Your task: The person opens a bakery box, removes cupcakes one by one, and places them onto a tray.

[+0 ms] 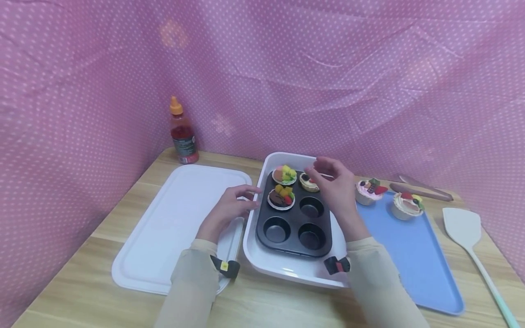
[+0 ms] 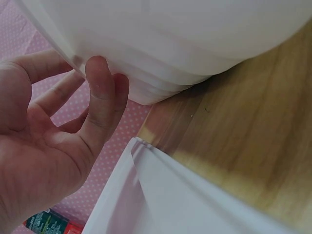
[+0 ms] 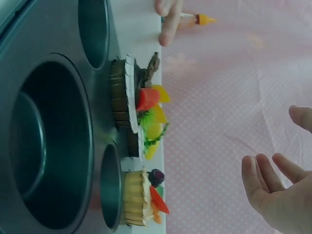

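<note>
A black muffin pan [image 1: 290,247] lies inside a white rectangular tub [image 1: 272,269]. Three of its cups carry cupcakes: one with yellow fruit [image 1: 285,174], a chocolate one [image 1: 280,198], and a cream one [image 1: 307,183] at the back right. Over that back right corner hovers my right hand [image 1: 339,191], fingers loosely bent and nothing between them; the right wrist view shows it apart from the cupcakes. My left hand [image 1: 229,207] is at the tub's left side with relaxed fingers. In the left wrist view its fingertips [image 2: 97,68] are right at the tub's rim.
On the right, a blue tray [image 1: 414,255] carries two cupcakes, one pink-creamed [image 1: 368,193] and one white-creamed [image 1: 404,209]. Beyond it lie brown-handled tongs [image 1: 422,192] and a pale spatula [image 1: 461,225]. At left is a white board [image 1: 176,228], with a sauce bottle [image 1: 184,136] behind.
</note>
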`<state>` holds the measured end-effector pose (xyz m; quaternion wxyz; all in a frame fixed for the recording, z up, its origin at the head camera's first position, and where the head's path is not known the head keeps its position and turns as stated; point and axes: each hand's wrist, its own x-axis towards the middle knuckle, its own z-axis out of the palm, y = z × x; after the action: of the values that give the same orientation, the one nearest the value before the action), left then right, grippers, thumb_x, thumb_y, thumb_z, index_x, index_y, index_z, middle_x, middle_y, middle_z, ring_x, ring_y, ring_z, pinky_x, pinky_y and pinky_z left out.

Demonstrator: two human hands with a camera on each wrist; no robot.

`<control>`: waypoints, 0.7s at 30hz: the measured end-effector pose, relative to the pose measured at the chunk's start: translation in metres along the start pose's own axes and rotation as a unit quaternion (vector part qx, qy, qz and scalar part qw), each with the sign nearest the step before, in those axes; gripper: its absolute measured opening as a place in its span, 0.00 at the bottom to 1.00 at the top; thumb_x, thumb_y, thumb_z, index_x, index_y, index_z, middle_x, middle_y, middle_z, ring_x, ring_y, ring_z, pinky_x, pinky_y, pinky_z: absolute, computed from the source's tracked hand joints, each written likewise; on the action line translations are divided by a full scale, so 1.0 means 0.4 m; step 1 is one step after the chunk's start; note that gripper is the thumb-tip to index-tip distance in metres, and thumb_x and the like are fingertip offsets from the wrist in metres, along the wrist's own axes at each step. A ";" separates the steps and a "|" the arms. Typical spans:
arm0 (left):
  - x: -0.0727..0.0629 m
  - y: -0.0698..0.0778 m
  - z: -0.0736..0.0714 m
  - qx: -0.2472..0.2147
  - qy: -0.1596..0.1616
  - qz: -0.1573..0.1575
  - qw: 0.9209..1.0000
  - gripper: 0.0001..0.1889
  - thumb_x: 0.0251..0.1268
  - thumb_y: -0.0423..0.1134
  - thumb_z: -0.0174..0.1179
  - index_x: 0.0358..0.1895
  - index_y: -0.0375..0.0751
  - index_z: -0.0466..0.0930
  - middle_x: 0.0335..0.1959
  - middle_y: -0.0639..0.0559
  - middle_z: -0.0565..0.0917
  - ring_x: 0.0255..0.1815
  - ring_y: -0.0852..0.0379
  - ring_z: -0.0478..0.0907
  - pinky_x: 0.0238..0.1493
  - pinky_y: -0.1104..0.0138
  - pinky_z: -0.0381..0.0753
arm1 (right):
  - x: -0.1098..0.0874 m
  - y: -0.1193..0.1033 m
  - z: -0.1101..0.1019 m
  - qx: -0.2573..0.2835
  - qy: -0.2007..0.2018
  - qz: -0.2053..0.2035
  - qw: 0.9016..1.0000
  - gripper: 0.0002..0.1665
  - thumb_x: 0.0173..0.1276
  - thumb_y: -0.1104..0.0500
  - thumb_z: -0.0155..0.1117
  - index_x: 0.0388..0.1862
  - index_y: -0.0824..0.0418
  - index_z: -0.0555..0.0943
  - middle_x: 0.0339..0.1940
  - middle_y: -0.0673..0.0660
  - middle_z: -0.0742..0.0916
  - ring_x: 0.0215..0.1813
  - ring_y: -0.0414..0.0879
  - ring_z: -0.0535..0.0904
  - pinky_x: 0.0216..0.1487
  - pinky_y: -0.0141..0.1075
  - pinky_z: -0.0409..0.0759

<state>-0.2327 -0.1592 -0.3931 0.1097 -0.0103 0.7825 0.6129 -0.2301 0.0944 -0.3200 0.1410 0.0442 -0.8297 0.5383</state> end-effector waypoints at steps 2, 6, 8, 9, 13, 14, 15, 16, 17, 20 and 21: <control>0.000 0.000 -0.001 0.000 -0.001 0.001 1.000 0.22 0.63 0.32 0.65 0.61 0.47 0.82 0.53 0.43 0.80 0.46 0.52 0.80 0.41 0.64 0.85 | 0.000 0.000 0.007 -0.005 -0.010 0.001 1.000 0.28 0.68 0.52 0.70 0.64 0.62 0.78 0.59 0.61 0.85 0.61 0.52 0.82 0.64 0.44 0.80; 0.001 -0.002 -0.001 0.000 0.000 0.002 1.000 0.22 0.63 0.32 0.65 0.61 0.48 0.82 0.53 0.43 0.80 0.46 0.52 0.80 0.42 0.64 0.85 | 0.000 -0.001 0.018 -0.038 -0.033 0.012 0.999 0.31 0.68 0.46 0.70 0.65 0.59 0.78 0.59 0.59 0.85 0.62 0.52 0.82 0.64 0.45 0.80; 0.002 -0.003 -0.002 -0.001 0.001 0.001 1.000 0.22 0.63 0.32 0.65 0.61 0.48 0.82 0.53 0.43 0.80 0.47 0.52 0.80 0.42 0.64 0.84 | 0.000 0.000 0.025 -0.050 -0.046 0.020 0.998 0.33 0.67 0.44 0.70 0.66 0.58 0.78 0.60 0.58 0.85 0.62 0.52 0.81 0.64 0.47 0.80; 0.002 -0.003 -0.003 -0.001 0.002 0.001 1.000 0.22 0.63 0.32 0.65 0.60 0.49 0.82 0.53 0.43 0.80 0.47 0.52 0.80 0.42 0.64 0.84 | 0.001 0.002 0.029 -0.053 -0.052 0.023 0.997 0.33 0.67 0.43 0.70 0.66 0.57 0.78 0.60 0.58 0.85 0.62 0.53 0.81 0.63 0.47 0.80; 0.003 -0.004 -0.002 -0.001 0.003 -0.004 1.000 0.21 0.63 0.32 0.66 0.59 0.50 0.83 0.52 0.44 0.80 0.48 0.52 0.79 0.42 0.65 0.84 | 0.007 0.015 0.050 -0.043 -0.074 0.031 0.996 0.33 0.67 0.46 0.71 0.66 0.60 0.77 0.61 0.62 0.84 0.62 0.56 0.81 0.65 0.48 0.79; 0.003 -0.003 -0.002 0.000 0.003 -0.004 1.000 0.21 0.63 0.32 0.66 0.59 0.51 0.83 0.52 0.44 0.80 0.48 0.52 0.79 0.42 0.65 0.84 | 0.008 0.019 0.056 -0.038 -0.078 0.032 0.996 0.34 0.66 0.48 0.71 0.66 0.62 0.77 0.61 0.63 0.84 0.63 0.56 0.80 0.65 0.48 0.79; 0.003 -0.003 -0.002 0.000 0.003 -0.005 1.000 0.21 0.63 0.33 0.66 0.59 0.51 0.83 0.52 0.44 0.80 0.48 0.52 0.79 0.42 0.65 0.84 | 0.009 0.022 0.060 -0.038 -0.082 0.033 0.995 0.34 0.66 0.49 0.72 0.66 0.62 0.77 0.61 0.64 0.84 0.63 0.56 0.80 0.65 0.48 0.79; 0.003 -0.002 -0.001 0.000 0.003 -0.006 1.000 0.21 0.63 0.33 0.66 0.59 0.51 0.83 0.52 0.44 0.80 0.48 0.52 0.79 0.42 0.65 0.84 | 0.010 0.026 0.064 -0.038 -0.085 0.036 0.995 0.34 0.66 0.49 0.72 0.66 0.63 0.77 0.61 0.64 0.84 0.64 0.56 0.80 0.65 0.48 0.79; 0.002 -0.001 -0.001 -0.001 0.002 -0.006 1.000 0.21 0.63 0.33 0.66 0.59 0.51 0.83 0.52 0.44 0.80 0.48 0.52 0.79 0.42 0.65 0.84 | 0.011 0.029 0.068 -0.041 -0.090 0.042 0.994 0.34 0.66 0.49 0.72 0.66 0.63 0.76 0.62 0.64 0.84 0.64 0.56 0.80 0.65 0.48 0.79; 0.001 0.000 0.000 -0.005 0.002 -0.005 1.000 0.21 0.63 0.32 0.66 0.59 0.51 0.83 0.52 0.44 0.80 0.48 0.52 0.79 0.42 0.64 0.84 | 0.013 0.037 0.076 -0.053 -0.105 0.051 0.992 0.35 0.65 0.48 0.72 0.67 0.63 0.76 0.62 0.64 0.84 0.65 0.56 0.80 0.65 0.48 0.79; 0.000 0.000 0.000 -0.005 0.002 -0.005 1.000 0.21 0.63 0.32 0.66 0.59 0.51 0.83 0.52 0.44 0.80 0.47 0.51 0.79 0.42 0.64 0.84 | 0.014 0.040 0.078 -0.054 -0.111 0.052 0.991 0.35 0.65 0.48 0.72 0.67 0.63 0.76 0.62 0.64 0.84 0.65 0.56 0.80 0.65 0.48 0.79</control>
<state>-0.2329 -0.1593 -0.3929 0.1107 -0.0160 0.7795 0.6164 -0.2450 0.0733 -0.3444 0.0220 0.0530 -0.8695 0.4906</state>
